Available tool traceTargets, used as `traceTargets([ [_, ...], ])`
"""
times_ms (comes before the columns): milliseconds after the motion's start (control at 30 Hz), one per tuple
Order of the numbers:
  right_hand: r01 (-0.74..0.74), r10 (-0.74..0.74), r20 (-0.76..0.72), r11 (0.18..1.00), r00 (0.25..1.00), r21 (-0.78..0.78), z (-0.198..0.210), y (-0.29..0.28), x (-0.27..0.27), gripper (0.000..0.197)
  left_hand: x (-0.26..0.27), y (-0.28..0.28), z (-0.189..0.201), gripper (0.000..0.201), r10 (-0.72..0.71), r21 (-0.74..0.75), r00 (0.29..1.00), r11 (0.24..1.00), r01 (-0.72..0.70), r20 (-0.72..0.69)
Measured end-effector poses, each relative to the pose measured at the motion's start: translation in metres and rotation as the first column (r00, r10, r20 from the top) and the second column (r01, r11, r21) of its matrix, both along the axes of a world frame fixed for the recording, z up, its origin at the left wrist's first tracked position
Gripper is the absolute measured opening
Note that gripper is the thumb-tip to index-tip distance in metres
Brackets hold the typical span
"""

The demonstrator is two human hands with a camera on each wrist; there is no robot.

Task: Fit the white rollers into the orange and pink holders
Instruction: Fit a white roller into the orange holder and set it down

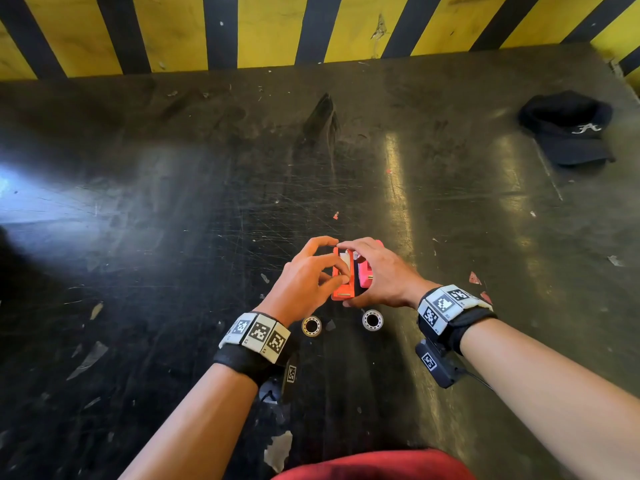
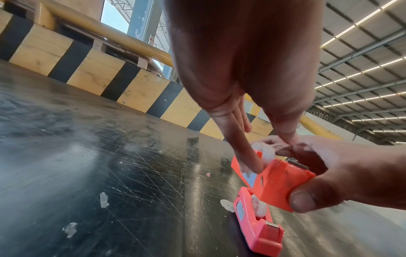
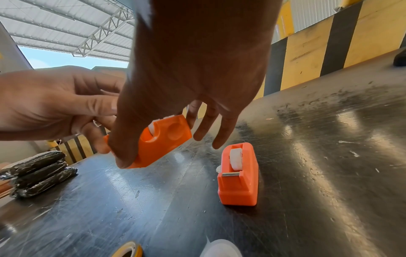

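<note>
Pretty tight around both hands: the pink holder (image 1: 365, 271) sits right under the right hand (image 1: 377, 275), and two tape rolls (image 1: 311, 326) lie on the worktop (image 1: 173, 202) just behind the wrists. Left of the left hand (image 1: 304, 278) and straight ahead it's bare worktop. A black cap (image 1: 568, 128) sits far off front-right.

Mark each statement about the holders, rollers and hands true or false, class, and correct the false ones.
1. The right hand grips the orange holder. True.
2. The pink holder has no roller in it. False: a white roller sits in it.
3. The pink holder stands on the table. True.
4. A dark cap lies at the table's near left. False: it lies far right.
5. The left hand rests flat on the table. False: its fingers work at the orange holder.
</note>
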State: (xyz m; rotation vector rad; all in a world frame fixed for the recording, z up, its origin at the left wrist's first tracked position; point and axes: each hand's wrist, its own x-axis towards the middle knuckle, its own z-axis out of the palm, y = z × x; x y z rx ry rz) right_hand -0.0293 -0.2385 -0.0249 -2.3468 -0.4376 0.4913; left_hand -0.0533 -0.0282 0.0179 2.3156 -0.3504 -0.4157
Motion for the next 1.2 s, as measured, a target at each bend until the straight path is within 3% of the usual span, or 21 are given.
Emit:
traceTargets([
  [333,-0.009,0.009,-0.031,1.0,0.999,-0.006,-0.003,0.0,0.003,0.11,-0.005,0.016,-0.001,0.011,-0.148,-0.102,0.986,0.985,0.14,-0.074],
  [600,0.05,-0.048,-0.043,0.998,0.998,0.033,0.003,0.0,0.005,0.116,-0.005,0.021,-0.005,0.011,-0.14,-0.078,0.99,0.987,0.14,0.015],
  [867,0.086,-0.083,-0.08,0.996,0.993,0.04,0.005,-0.002,0.006,0.117,-0.007,0.018,-0.006,0.029,-0.163,-0.09,0.987,0.983,0.161,-0.016],
  [1033,0.082,-0.079,-0.067,0.995,0.995,0.055,0.006,-0.004,0.005,0.118,-0.011,0.015,-0.012,0.026,0.028,-0.284,0.998,0.958,-0.043,-0.059],
  [1100,0.08,-0.076,-0.06,0.995,0.995,0.057,0.006,-0.005,0.004,0.119,-0.011,0.012,-0.012,0.044,0.103,-0.335,0.987,0.932,-0.138,-0.119],
  [1200,0.07,-0.065,-0.068,0.995,0.996,0.065,0.006,-0.006,0.002,0.118,-0.008,0.012,-0.013,0.07,0.096,-0.351,0.975,0.922,-0.163,-0.2],
])
